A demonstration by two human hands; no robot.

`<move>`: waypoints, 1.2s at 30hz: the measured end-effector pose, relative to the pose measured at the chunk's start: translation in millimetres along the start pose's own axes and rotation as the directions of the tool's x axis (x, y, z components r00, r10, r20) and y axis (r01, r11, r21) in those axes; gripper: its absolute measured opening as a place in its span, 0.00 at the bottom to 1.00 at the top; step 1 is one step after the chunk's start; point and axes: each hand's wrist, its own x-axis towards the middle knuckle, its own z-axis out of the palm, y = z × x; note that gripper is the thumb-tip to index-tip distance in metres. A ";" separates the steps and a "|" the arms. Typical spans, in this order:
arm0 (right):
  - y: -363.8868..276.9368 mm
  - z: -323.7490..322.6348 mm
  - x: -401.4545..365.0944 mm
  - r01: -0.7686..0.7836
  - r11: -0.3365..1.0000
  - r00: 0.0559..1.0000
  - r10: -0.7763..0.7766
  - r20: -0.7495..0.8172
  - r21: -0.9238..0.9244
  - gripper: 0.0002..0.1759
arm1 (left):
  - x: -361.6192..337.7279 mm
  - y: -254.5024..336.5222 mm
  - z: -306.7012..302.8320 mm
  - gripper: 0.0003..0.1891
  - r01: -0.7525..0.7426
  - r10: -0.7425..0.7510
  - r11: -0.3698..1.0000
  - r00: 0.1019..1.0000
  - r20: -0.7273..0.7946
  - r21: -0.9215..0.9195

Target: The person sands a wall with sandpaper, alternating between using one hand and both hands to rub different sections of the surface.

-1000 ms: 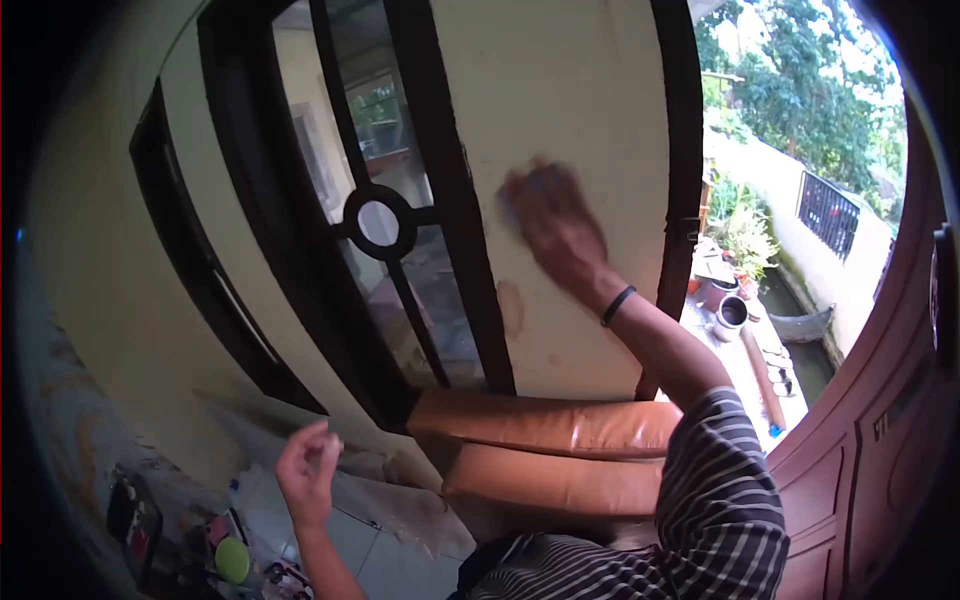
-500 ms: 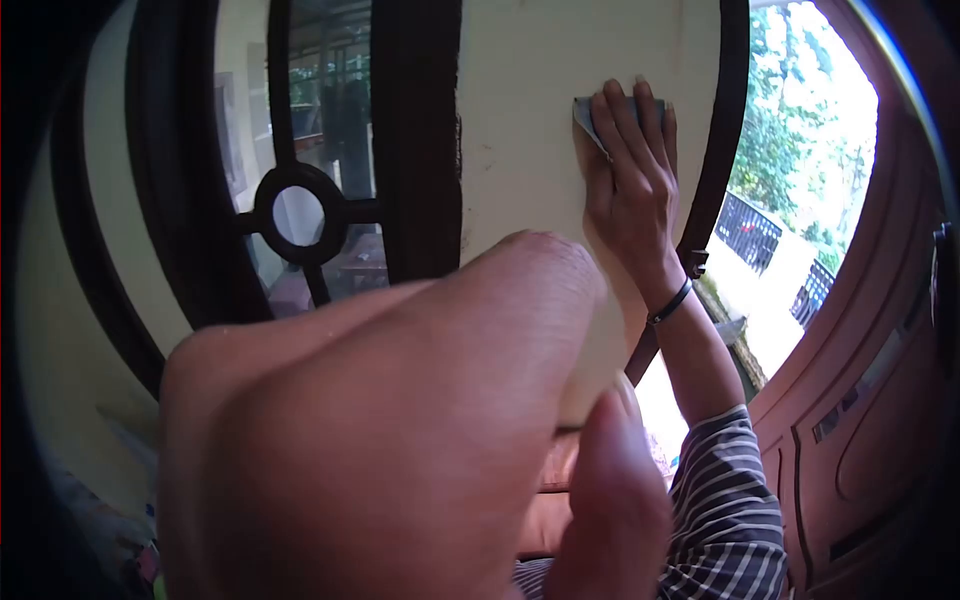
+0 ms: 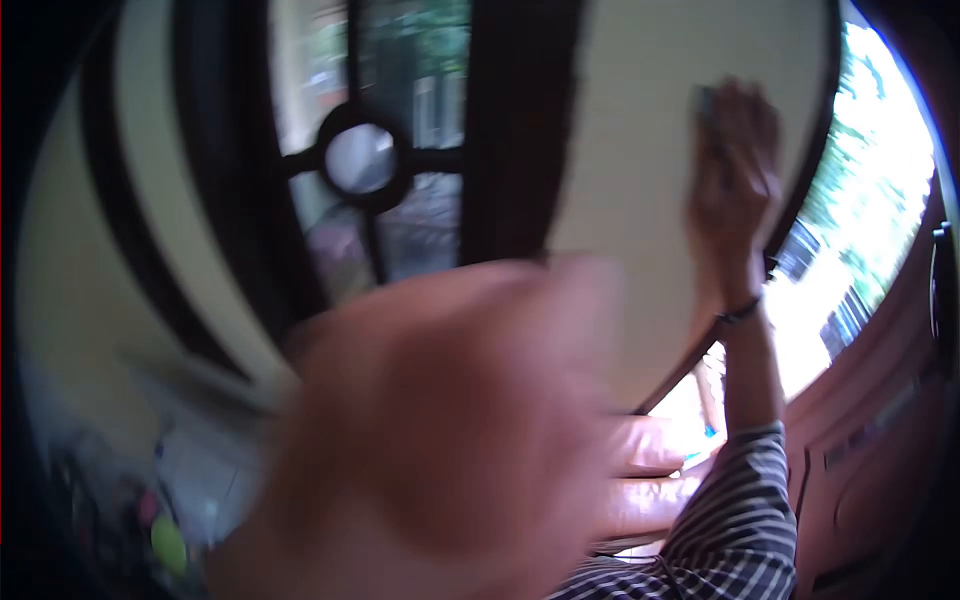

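My right hand point(image 3: 735, 180) is raised against the cream wall point(image 3: 640, 180), pressing a grey sheet point(image 3: 706, 100) to it; only an edge of the sheet shows beside the blurred fingers. A dark band circles that wrist, and a striped sleeve point(image 3: 735, 490) covers the upper arm. Very close to the camera, my left hand point(image 3: 450, 420) fills the lower middle of the view. It is smeared by motion and its fingers cannot be made out.
A dark-framed window point(image 3: 400, 165) with a round centre piece is left of the wall. Bright outdoors shows through the opening at right, beside a reddish-brown door point(image 3: 870, 470). Below are a shiny brown seat point(image 3: 650, 505) and, lower left, a yellow-green object point(image 3: 168, 545).
The view has swung, so the window and wall lie further right, with more floor showing at lower left. My left hand has turned and blurred, its thumb no longer visible. My right hand stays on the wall.
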 end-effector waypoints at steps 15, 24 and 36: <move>-1.3 6.3 -8.2 0.005 1.000 0.998 -0.006 -0.058 -0.010 0.27 | -2.8 6.2 11.9 0.20 -0.251 0.264 0.963 0.953 0.148 -0.100; -15.4 5.8 -8.6 -0.139 0.990 0.986 0.135 -0.097 -0.037 0.30 | -6.2 -63.4 6.2 0.20 -0.079 0.089 0.946 0.996 0.017 -0.313; -11.9 16.7 41.6 -0.110 0.980 0.994 0.110 -0.012 -0.167 0.31 | 132.4 -197.2 132.7 0.18 -0.059 -0.213 0.967 0.350 -0.912 -0.248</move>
